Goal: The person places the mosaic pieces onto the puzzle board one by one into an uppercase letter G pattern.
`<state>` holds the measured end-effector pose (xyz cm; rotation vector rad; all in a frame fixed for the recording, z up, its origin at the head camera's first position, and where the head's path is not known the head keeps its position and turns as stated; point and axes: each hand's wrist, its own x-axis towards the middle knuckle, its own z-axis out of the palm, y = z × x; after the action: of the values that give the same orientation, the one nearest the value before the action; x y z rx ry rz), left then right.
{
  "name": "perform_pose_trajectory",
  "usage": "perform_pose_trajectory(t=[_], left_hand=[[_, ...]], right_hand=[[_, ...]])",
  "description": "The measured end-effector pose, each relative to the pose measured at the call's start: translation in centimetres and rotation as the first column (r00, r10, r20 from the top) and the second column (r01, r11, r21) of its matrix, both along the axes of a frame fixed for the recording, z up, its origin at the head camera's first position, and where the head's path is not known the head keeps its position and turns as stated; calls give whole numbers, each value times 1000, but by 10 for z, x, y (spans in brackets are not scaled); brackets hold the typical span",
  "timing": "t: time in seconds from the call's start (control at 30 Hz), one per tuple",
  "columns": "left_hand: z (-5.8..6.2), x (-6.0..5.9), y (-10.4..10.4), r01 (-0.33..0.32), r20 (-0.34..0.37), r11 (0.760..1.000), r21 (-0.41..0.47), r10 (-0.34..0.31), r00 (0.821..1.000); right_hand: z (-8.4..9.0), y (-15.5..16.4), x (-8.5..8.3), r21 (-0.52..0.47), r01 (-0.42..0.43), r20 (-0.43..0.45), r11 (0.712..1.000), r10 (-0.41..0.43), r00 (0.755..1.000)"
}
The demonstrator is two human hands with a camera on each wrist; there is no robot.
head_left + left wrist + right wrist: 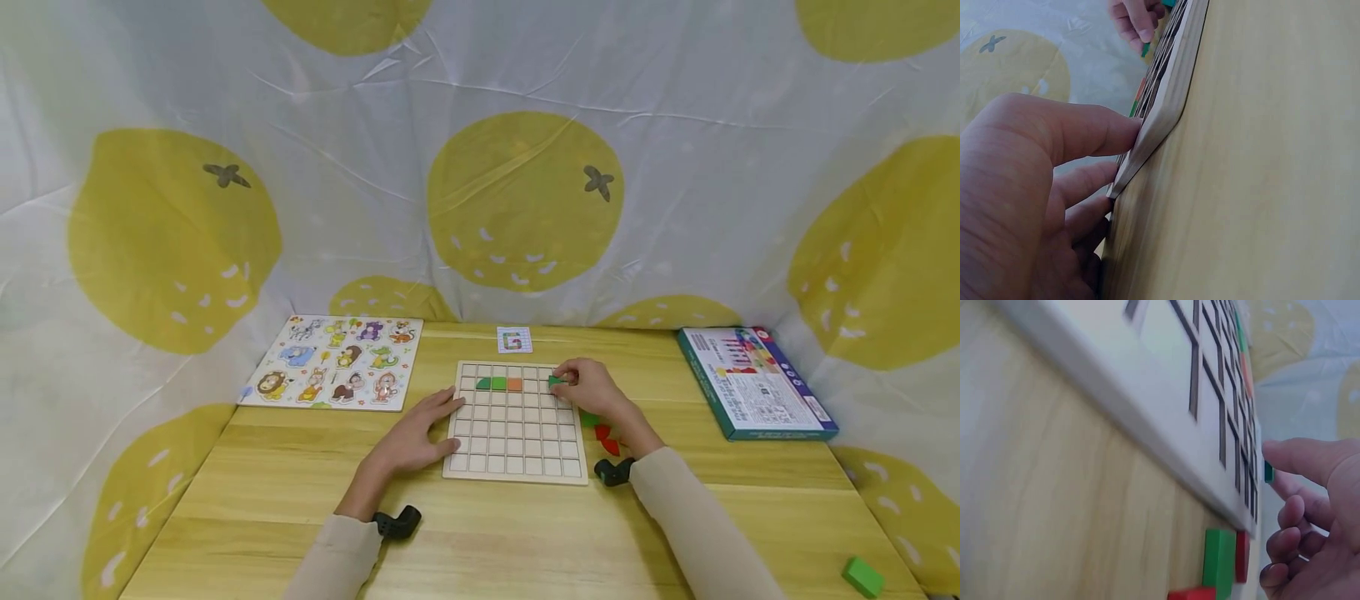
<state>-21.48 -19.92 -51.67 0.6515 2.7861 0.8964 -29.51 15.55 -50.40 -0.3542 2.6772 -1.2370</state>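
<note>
On a wooden table (487, 533), I see a right hand (603, 393) pinching a small green piece (555, 381) between thumb and fingers at the upper right of a gridded board (506, 437); I cannot tell whether the piece touches it. The left hand (415, 432), fingers loosely extended, touches the board's left edge. Two green tiles (498, 384) and an orange tile (515, 384) sit side by side in the second row. Loose red pieces (611, 447) lie by the board's right edge. Beyond it lies a card (514, 340).
</note>
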Motion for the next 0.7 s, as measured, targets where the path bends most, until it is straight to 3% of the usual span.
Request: perform_pose_trajectory(t=[0.4, 0.7], left_hand=[[2, 1, 1, -7, 7, 1000, 8, 7, 1000], [2, 1, 1, -1, 8, 1000, 6, 1, 1000]], right_hand=[[-3, -30, -3, 0, -61, -28, 998, 61, 998], [-6, -39, -2, -12, -47, -1, 999, 47, 999]])
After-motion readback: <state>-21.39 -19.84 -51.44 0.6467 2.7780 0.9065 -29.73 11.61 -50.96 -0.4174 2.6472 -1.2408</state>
